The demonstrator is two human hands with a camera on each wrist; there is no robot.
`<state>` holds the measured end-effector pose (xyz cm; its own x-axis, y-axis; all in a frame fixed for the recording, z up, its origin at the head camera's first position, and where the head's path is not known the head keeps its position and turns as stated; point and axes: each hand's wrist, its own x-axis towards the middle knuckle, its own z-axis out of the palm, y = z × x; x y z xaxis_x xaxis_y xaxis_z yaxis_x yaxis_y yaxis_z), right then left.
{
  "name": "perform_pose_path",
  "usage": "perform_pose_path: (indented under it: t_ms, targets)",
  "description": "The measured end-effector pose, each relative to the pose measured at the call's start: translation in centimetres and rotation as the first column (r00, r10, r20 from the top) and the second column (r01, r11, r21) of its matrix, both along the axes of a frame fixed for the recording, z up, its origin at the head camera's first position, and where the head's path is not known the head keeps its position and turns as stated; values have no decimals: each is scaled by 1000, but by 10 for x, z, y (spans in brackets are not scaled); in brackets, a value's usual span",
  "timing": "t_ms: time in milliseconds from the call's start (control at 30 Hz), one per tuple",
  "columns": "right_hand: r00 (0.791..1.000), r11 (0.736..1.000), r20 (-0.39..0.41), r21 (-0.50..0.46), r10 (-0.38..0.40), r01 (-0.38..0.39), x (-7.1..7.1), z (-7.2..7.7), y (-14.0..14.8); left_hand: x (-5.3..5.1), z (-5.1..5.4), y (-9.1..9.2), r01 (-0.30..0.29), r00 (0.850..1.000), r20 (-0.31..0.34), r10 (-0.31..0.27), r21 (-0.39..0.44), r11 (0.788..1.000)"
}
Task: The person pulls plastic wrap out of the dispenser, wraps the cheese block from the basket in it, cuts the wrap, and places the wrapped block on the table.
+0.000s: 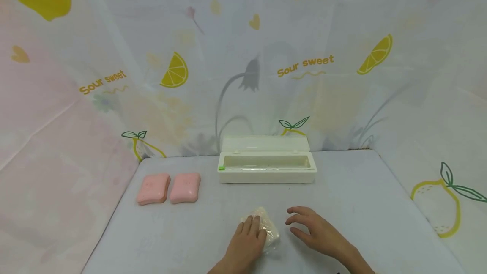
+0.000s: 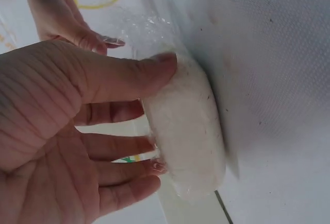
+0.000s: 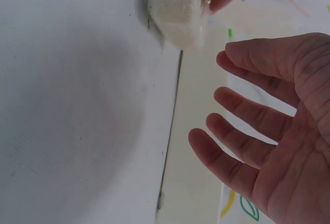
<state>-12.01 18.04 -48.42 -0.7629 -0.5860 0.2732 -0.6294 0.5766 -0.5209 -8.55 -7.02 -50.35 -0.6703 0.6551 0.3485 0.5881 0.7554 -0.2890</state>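
Note:
A cream-white bar of soap [image 1: 269, 228] in crinkled clear plastic wrap lies on the table near its front. My left hand [image 1: 245, 240] holds it from the left, its fingers reaching over the top; in the left wrist view the thumb [image 2: 149, 72] presses one face and fingertips touch the opposite side. To the right of the soap, my right hand [image 1: 319, 231] hovers with loosely bent fingers [image 3: 252, 113] and holds nothing. A loose fold of wrap sticks out from the soap in both wrist views.
At the back stands a long white box [image 1: 266, 176] with its lid [image 1: 265, 143] raised. Two pink soap-like bars [image 1: 153, 189] lie side by side on the left of the table. Printed cloth [image 1: 243, 33] hangs behind and at the sides.

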Motion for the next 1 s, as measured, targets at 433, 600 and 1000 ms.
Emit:
perform_pose_path:
  t_ms: [433,600,1000]
  targets:
    - [968,986,-189,1,165,-167,6,-24,-21,-12,-3,-6,88,991,101,-84,-28,996]
    - [943,983,-280,70,180,-167,7,-29,-33,-14,-3,-8,119,985,126,-119,7,993]
    - [924,974,-313,120,220,-192,8,-36,-46,-17,-6,-17,175,973,148,-176,20,984]
